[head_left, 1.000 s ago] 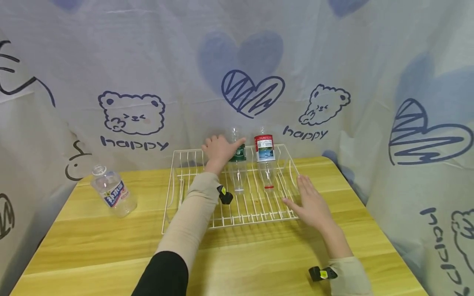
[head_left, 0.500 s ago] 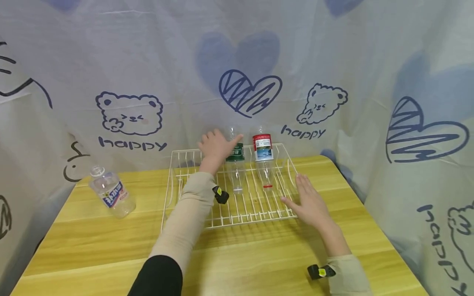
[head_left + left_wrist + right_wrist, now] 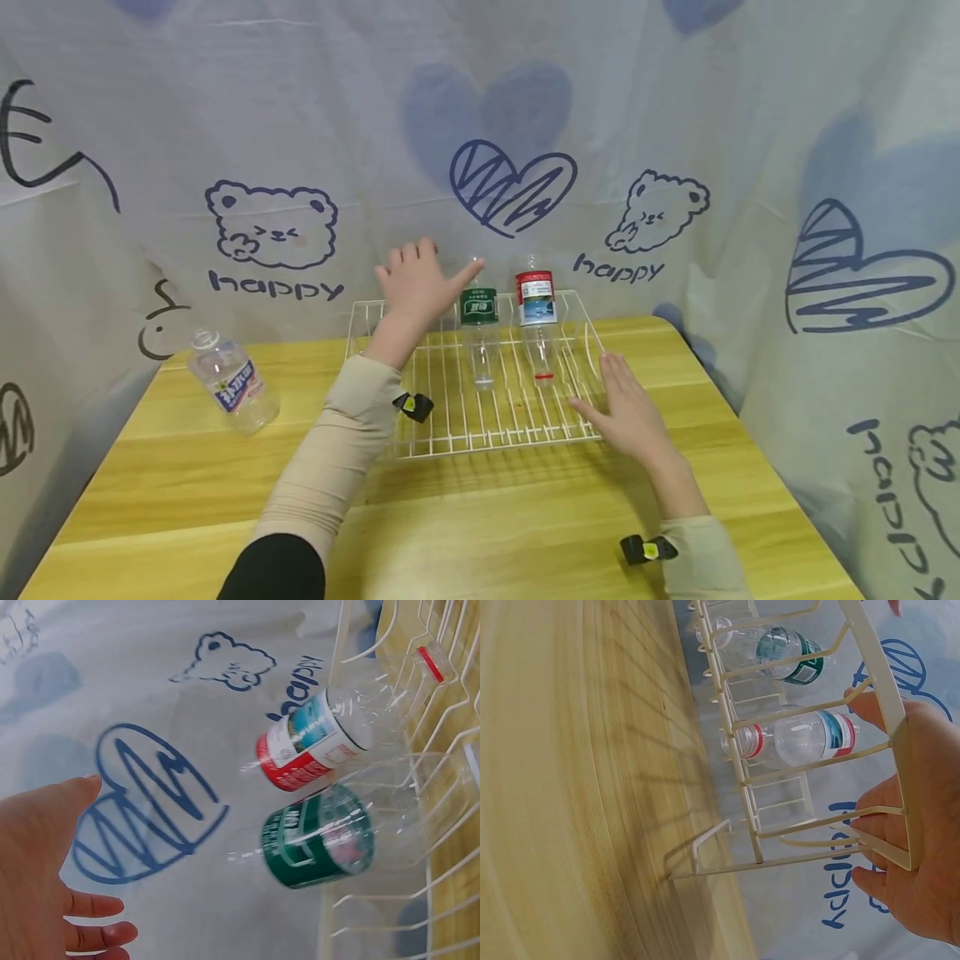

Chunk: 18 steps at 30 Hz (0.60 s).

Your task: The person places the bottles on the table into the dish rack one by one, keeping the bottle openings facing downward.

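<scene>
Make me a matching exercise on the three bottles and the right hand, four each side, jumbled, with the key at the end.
1. Green-labelled bottle
2. Red-labelled bottle
3. Blue-labelled bottle
4. Right hand

A. On the table, outside the rack
B. In the rack, white neck ring
C. At the rack's corner
D. In the rack, red neck ring

Pairs: 1-B, 2-D, 3-A, 4-C

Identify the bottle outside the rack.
The blue-labelled bottle, on the table left of the white rack; the green-labelled bottle and red-labelled bottle are both in it.
</scene>
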Tool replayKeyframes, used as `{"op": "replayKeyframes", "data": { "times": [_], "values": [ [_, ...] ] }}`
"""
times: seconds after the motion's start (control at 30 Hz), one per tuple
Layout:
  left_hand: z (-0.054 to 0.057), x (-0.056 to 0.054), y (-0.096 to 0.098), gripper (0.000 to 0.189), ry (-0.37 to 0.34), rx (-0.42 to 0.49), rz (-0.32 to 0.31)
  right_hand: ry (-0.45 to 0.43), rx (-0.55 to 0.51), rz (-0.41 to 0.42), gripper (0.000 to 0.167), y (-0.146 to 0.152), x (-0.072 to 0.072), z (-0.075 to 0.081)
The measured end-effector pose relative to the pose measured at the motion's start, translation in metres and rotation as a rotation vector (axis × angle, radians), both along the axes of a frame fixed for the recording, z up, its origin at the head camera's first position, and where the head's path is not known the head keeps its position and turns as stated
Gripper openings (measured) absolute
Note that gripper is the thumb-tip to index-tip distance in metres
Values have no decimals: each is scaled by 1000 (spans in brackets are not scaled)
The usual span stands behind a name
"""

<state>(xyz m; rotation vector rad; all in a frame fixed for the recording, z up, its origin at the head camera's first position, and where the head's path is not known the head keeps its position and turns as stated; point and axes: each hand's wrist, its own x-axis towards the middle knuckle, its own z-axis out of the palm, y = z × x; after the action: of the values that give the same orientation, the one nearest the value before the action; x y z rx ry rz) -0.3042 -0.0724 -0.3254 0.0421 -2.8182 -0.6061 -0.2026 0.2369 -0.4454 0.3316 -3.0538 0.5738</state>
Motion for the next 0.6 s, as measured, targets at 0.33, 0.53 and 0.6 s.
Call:
{"op": "replayKeyframes", "data": {
  "times": [0.33, 0.53, 0.6],
  "values": [
    [15, 47, -32, 84, 78, -32, -60, -10, -9, -2, 97, 0, 2, 2],
    [11, 76, -61, 71, 127, -107, -69, -23, -15, -1, 97, -1, 2, 3],
    [9, 85, -73, 65, 149, -125, -76, -21, -14, 1, 97, -2, 2, 3]
  ]
}}
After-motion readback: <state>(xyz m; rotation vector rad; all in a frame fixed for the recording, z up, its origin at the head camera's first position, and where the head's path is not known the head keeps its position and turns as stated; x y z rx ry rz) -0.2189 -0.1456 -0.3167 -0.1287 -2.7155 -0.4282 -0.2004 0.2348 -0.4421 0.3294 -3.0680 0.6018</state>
